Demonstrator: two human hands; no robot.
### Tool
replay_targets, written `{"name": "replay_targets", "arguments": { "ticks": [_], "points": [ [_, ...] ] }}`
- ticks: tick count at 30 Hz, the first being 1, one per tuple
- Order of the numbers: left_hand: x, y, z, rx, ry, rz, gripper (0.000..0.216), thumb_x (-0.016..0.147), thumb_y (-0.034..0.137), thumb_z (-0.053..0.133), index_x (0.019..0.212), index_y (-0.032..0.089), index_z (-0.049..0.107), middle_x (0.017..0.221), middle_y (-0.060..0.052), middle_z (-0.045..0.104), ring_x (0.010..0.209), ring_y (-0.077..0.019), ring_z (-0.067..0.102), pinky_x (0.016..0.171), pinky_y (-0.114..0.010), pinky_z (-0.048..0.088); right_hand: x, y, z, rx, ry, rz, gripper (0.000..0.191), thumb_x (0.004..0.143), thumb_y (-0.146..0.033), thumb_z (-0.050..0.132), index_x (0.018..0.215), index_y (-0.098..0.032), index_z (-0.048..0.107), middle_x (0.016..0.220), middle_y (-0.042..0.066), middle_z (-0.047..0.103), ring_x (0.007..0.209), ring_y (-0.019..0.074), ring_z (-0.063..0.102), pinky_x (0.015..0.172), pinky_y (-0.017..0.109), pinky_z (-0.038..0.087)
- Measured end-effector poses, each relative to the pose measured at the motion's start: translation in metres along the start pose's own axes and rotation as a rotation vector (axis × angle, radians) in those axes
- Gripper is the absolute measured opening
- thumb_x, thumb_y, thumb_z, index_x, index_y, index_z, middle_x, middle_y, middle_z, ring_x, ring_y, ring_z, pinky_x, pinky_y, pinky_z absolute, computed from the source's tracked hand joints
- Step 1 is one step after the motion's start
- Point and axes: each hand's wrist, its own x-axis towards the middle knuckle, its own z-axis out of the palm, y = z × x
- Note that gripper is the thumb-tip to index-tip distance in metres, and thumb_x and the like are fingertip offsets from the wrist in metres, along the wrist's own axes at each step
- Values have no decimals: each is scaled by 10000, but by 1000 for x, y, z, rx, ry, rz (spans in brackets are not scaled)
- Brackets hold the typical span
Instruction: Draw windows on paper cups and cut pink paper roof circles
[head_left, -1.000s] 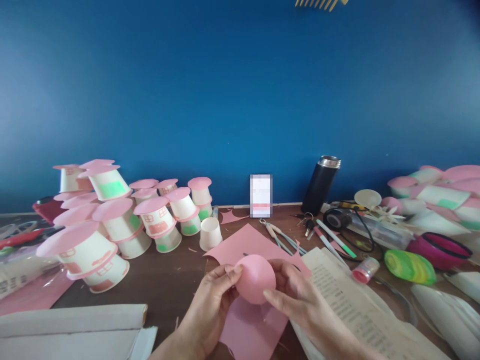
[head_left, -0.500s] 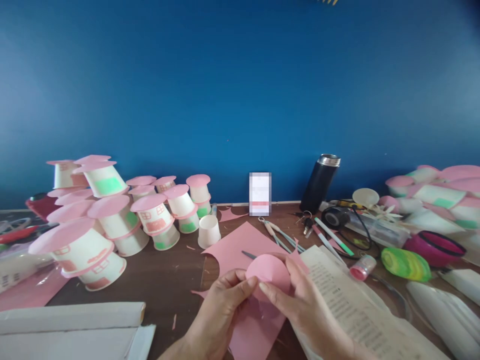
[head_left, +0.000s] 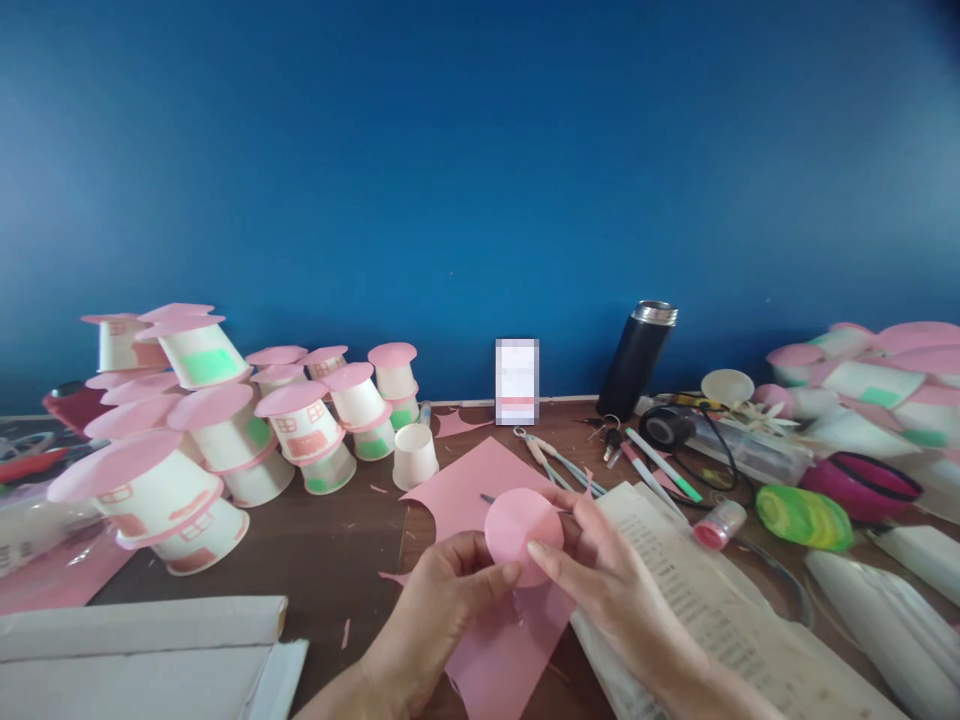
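Note:
A round pink paper disc (head_left: 523, 528) is held up between my two hands, its face toward me. My left hand (head_left: 455, 590) pinches the disc's lower left edge between thumb and fingers. On the other side, my right hand (head_left: 600, 570) grips it with the thumb on the front and the fingers behind. Below lies a sheet of pink paper (head_left: 469, 475) with curved bites cut from its edges. A thin dark pointed tip (head_left: 488, 499) shows just behind the disc; the rest of it is hidden. A plain white paper cup (head_left: 415, 458) stands upside down beyond my left hand.
Stacked cups with pink discs (head_left: 300, 420) fill the left side. Toward the right are a dark flask (head_left: 637, 360), a compass-like metal tool (head_left: 551, 460), keys (head_left: 613, 442), markers (head_left: 664, 465) and a printed page (head_left: 660, 560). A white box (head_left: 135, 660) sits front left.
The pink disc has turned to face me more squarely, and it looks flatter and rounder now. My right fingers have spread along its edge. The whole view has shifted slightly.

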Motion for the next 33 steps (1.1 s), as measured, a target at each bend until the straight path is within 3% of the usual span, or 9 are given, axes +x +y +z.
{"name": "replay_targets", "arguments": {
  "ticks": [8, 23, 33],
  "points": [
    [6, -11, -1, 68, 32, -5, 442, 559, 476, 858, 783, 118, 728, 690, -54, 697, 559, -131, 541, 569, -255, 396, -1, -4, 2, -23, -22, 18, 443, 856, -386, 683, 1221, -208, 507, 1059, 79, 696, 974, 238, 655, 866, 384, 521],
    [6, -7, 0, 197, 91, -29, 484, 508, 571, 832, 607, 125, 674, 499, 17, 525, 470, -90, 365, 502, -253, 248, -1, -8, 4, -36, -45, 15, 444, 850, -389, 689, 1219, -187, 546, 1151, 118, 691, 1026, 262, 660, 899, 405, 515],
    [9, -12, -2, 129, 57, -15, 467, 547, 542, 830, 719, 122, 719, 582, -11, 595, 503, -112, 434, 528, -260, 305, 1, 3, 1, -67, -44, -21, 373, 871, -371, 667, 1194, -214, 568, 1126, 75, 695, 990, 237, 661, 850, 361, 522]
  ]
}}
